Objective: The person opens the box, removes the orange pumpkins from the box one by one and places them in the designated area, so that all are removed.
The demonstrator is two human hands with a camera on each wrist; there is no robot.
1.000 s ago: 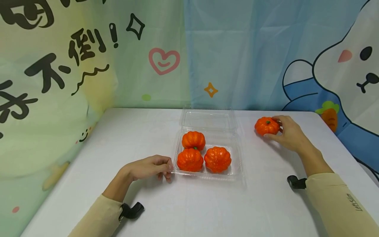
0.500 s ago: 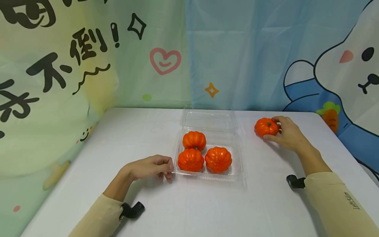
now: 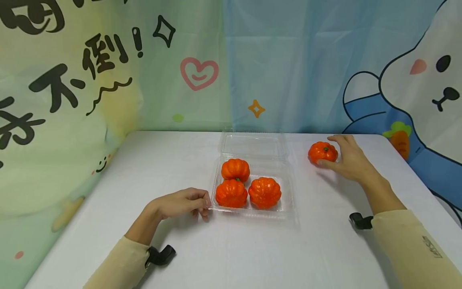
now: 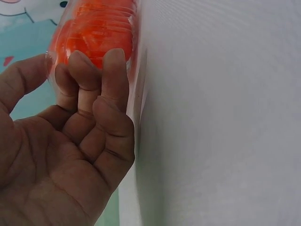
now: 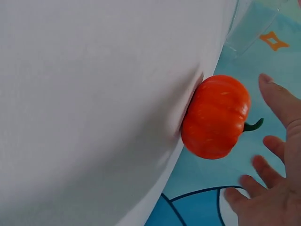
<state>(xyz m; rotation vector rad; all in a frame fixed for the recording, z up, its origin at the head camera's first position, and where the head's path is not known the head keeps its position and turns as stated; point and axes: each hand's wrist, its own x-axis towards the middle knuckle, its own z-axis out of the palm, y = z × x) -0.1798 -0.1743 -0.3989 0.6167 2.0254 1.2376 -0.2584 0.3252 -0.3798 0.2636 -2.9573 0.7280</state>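
A clear plastic clamshell box (image 3: 288,192) stands on the table with its lid folded back, holding a rear pumpkin (image 3: 236,169), a front left pumpkin (image 3: 231,193) and a front right pumpkin (image 3: 265,193). At its near left corner my left hand (image 3: 187,202) pinches the rim between thumb and curled fingers; the left wrist view shows the thumb (image 4: 28,77) against the plastic. A fourth small orange pumpkin (image 5: 216,117) with a green stem sits on the table at the far right. My right hand (image 3: 350,160) is spread beside it, its fingers apart from the pumpkin in the right wrist view.
The box's transparent lid (image 3: 254,145) lies toward the table's back edge. Behind the white table (image 3: 234,253) hangs a printed cloth backdrop (image 3: 281,60). A black wrist camera mount (image 3: 161,255) juts from the left sleeve, another mount (image 3: 361,221) from the right sleeve.
My right hand has let go of the fourth pumpkin; its fingers have spread and drawn slightly away. The pumpkin stays on the table. My left hand keeps its place at the box.
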